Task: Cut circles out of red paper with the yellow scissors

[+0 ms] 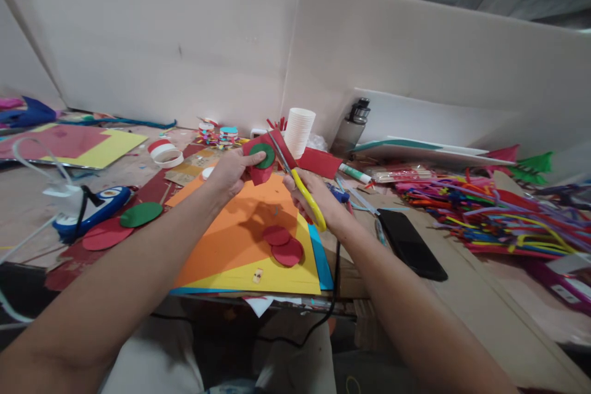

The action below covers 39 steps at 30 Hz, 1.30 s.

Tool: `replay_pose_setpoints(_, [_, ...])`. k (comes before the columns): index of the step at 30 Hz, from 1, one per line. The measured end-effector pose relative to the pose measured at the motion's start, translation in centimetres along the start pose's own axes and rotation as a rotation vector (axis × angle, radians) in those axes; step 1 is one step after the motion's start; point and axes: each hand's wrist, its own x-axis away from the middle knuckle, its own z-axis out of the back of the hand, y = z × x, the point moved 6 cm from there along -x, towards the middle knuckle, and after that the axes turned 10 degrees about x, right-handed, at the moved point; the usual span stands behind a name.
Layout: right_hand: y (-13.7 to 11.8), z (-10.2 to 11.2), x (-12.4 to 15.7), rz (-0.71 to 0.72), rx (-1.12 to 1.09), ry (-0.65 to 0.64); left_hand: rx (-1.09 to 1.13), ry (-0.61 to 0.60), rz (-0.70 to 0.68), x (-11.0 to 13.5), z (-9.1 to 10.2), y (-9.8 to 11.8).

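Note:
My left hand (233, 171) pinches a piece of red paper (258, 169) with a green paper circle (263, 156) held on top of it under my thumb. My right hand (310, 192) grips yellow-handled scissors (300, 184), whose blades point up and left and meet the red paper's upper right edge. Both hands hover over a stack of orange, yellow and blue paper sheets (235, 234). Two cut red circles (282, 245) lie on that stack below the scissors.
A stack of white cups (299, 131), a bottle (351, 126) and a glue stick (355, 173) stand behind. A black phone (410, 243) lies right, beside a heap of coloured pipe cleaners (498, 215). At left: green and red circles (124, 225), a blue glue gun (92, 212), tape rolls (165, 152).

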Motion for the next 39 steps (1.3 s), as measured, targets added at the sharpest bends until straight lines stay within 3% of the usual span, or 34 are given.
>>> replay_pose_setpoints(11, [0.0, 0.3, -0.4, 0.079, 0.087, -0.044, -0.180, -0.091, 0.092, 0.1, 0.0, 0.5])
replay_pose_setpoints(16, [-0.6, 0.3, -0.2, 0.088, 0.090, -0.077, -0.195, -0.135, 0.219, -0.1, 0.6, 0.6])
replay_pose_setpoints(23, [-0.2, -0.3, -0.2, 0.070, 0.044, -0.151, -0.349, -0.110, 0.370, -0.6, 2.5, 0.5])
replay_pose_setpoints(27, [1.1, -0.8, -0.3, -0.044, 0.077, -0.242, -0.382, -0.106, 0.423, -1.1, 3.8, 0.6])
replay_pose_setpoints(30, [1.6, -0.5, -0.4, -0.063, 0.229, -0.226, -0.331, -0.022, 0.367, -1.6, 4.7, 1.5])
replay_pose_setpoints(35, [2.2, -0.8, -0.4, 0.074, 0.661, -0.248, -0.091, 0.092, 0.127, -2.5, 5.0, 3.1])
replay_pose_setpoints(39, [2.6, -1.2, -0.1, 0.150, 0.789, -0.334, -0.039, 0.132, 0.109, -2.7, 5.0, 2.8])
